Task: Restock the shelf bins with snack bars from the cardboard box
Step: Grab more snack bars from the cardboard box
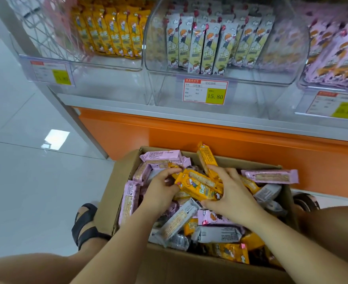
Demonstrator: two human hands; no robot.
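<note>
An open cardboard box [115, 193] on the floor holds several loose snack bars in pink, grey and yellow wrappers. Above its middle, my left hand [160, 193] and my right hand [230, 193] grip a small bunch of yellow bars [197, 186] from either end. One more yellow bar [207, 157] sticks up behind my right fingers. On the shelf above, a clear bin at the left holds upright yellow bars [111, 35], the middle clear bin [226, 78] holds upright grey-green bars [210, 46], and a right bin holds pink bars [337, 56].
Price tags [206, 91] hang on the shelf's front rail, above an orange base panel [189, 136]. My foot in a black sandal [85, 224] stands left of the box on a glossy white tile floor [25, 160]. My knees frame the bottom of the view.
</note>
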